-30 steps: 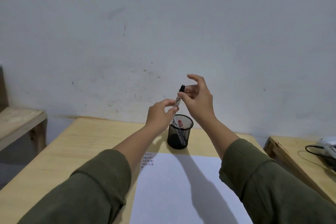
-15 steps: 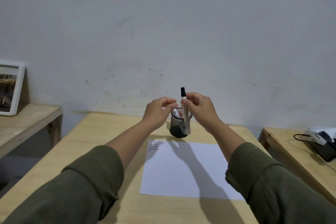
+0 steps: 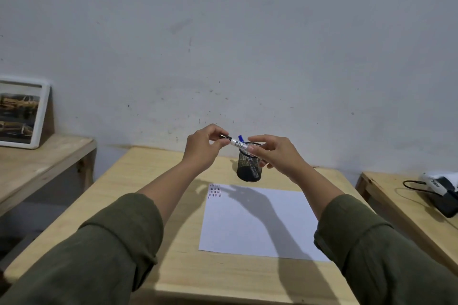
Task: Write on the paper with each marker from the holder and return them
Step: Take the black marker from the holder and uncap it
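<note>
A white-barrelled marker [image 3: 239,144] with a black cap is held nearly level above the black mesh holder [image 3: 248,168]. My left hand [image 3: 204,147] pinches its black cap end. My right hand [image 3: 275,156] grips the other end of the barrel. The tip of a blue-capped marker [image 3: 241,138] sticks up from the holder behind the held one. The holder stands at the far middle of the wooden table [image 3: 173,242]. A white paper sheet [image 3: 260,225] lies in front of it, with rows of short dark strokes [image 3: 215,191] in its top-left corner.
A framed picture [image 3: 21,112] leans against the wall on a low wooden bench [image 3: 44,163] at the left. On another wooden surface [image 3: 396,203] at the right lies a black-and-white device with a black cable [image 3: 438,190].
The marker has turned from upright to nearly level, and my left hand has taken hold of its cap end. The view has pulled back and shows more of the table.
</note>
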A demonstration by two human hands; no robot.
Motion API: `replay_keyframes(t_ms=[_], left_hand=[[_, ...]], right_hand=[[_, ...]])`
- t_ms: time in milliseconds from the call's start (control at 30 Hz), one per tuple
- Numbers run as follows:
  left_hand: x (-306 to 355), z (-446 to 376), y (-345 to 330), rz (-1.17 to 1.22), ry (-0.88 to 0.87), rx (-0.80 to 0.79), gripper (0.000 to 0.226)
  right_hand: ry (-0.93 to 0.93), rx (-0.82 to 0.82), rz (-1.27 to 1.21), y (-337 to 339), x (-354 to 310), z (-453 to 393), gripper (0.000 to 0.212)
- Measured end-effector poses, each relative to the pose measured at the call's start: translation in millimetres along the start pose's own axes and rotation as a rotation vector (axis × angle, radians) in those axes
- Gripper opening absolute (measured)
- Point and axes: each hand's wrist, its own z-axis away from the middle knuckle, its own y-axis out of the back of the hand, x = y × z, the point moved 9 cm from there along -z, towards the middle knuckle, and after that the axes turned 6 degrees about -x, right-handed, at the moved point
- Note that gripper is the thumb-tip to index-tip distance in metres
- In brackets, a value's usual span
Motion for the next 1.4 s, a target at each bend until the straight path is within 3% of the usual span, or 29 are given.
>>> replay_keyframes(t_ms=[167,333,600,733,900,1033,1167,1300,1400], left_hand=[[-25.8,3.2,4.5,0.017,0.099,0.03,0.007],[-23.5,4.2,-12.9,0.045,0.069,-0.013,0.003],[-9.8,0.8,-32.8,0.009,-0.019,-0.118,0.019],[-16.9,-2.6,-39.0,-0.054,0.029,-0.179,0.029],[-19.7,4.5,-42.0,0.109,0.021,-0.18,0.013],[-25.6,6.1,-40.8,0.096,0.011,-0.179,0.008],[-34.3,7.2,-40.7,0.044,0.019,-0.199,0.015],[-51.2,10.2,-43.2,0.012,0.103,-0.251,0.021],[-76.5,13.1,-26.6,0.01,0.227,-0.197,0.031]], right_hand=[[0.011,0.02,-0.324,2.6,-1.1,-0.2,0.042],[0.105,0.061,-0.653,-6.8,-1.9,-5.4,0.047],[0.098,-0.027,-0.616,-22.1,5.5,-8.3,0.016],[0.09,-0.054,-0.576,-22.6,11.9,-8.5,0.014],[0.087,-0.048,-0.621,-20.3,18.2,-9.9,0.022],[0.065,-0.062,-0.652,-25.9,23.7,-10.8,0.029],[0.048,-0.059,-0.686,-35.5,30.4,-11.1,0.02],[0.032,-0.074,-0.683,-47.0,36.0,-11.8,0.014],[0.028,-0.082,-0.683,-48.1,40.4,-11.5,0.015]])
